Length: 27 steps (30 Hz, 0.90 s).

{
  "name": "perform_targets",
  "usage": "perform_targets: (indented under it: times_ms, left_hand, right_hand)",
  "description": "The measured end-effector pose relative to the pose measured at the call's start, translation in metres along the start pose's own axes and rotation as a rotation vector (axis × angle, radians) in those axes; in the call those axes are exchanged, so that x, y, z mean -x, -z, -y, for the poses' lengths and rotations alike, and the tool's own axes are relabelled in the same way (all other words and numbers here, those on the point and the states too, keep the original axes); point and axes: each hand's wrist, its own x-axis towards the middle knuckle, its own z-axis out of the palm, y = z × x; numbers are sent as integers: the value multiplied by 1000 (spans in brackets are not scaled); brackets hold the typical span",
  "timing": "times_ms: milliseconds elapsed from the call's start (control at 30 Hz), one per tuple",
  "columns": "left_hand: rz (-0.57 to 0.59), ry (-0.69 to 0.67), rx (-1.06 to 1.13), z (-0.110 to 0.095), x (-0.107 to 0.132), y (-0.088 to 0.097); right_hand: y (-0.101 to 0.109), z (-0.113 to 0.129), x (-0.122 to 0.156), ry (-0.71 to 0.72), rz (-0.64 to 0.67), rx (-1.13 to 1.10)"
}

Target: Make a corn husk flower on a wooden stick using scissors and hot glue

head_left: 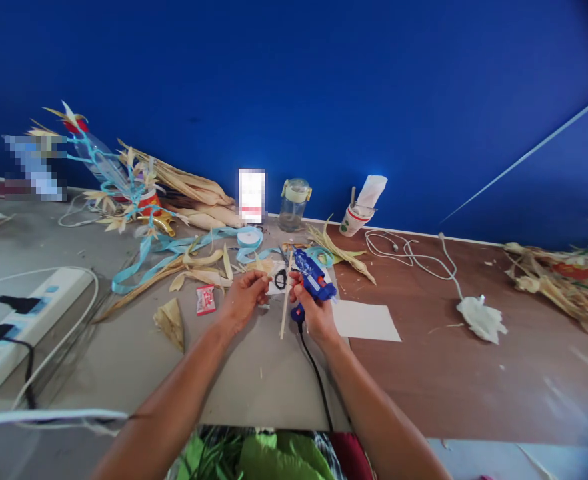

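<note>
Deep-blue wall [294, 87] backs work seemingly midway: husk-flowered light-blue branches [135, 190] stand assembled, tan dried corn husks [194, 190] lie loose, the right hand [317, 312] grips a blue plastic glue gun [315, 273] near a thin pale stick [283, 320] between the hands, and the left hand [247, 295] pinches closed, any hold unclear.

The right hand [313, 308] partly hides the glue gun [315, 273]; the power strip [28, 337] is cropped.

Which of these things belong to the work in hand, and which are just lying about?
Likely in use:
- blue glue gun, in the right hand
- pale stick, between it and the left hand
- blue ribbon
- dried husks

Likely just lying about:
- small red packet
- lidded jar
- cup
</note>
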Motion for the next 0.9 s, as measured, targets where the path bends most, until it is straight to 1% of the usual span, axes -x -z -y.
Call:
perform_targets:
  times_ms: [233,367,467,633,900]
  left_hand:
    - [-68,-69,136,-5,-3,2]
    - [-86,-89,194,-6,-4,8]
    - [-78,-86,215,-5,-5,12]
    - [-64,-87,214,-3,-5,13]
    - [-52,-94,165,-3,-5,11]
  right_hand:
    - [-4,15,12,-34,116,163]
    - [-4,15,14,-27,158,189]
    - [-3,14,15,-8,187,200]
    - [-3,8,15,45,189,212]
    - [-4,3,14,51,175,272]
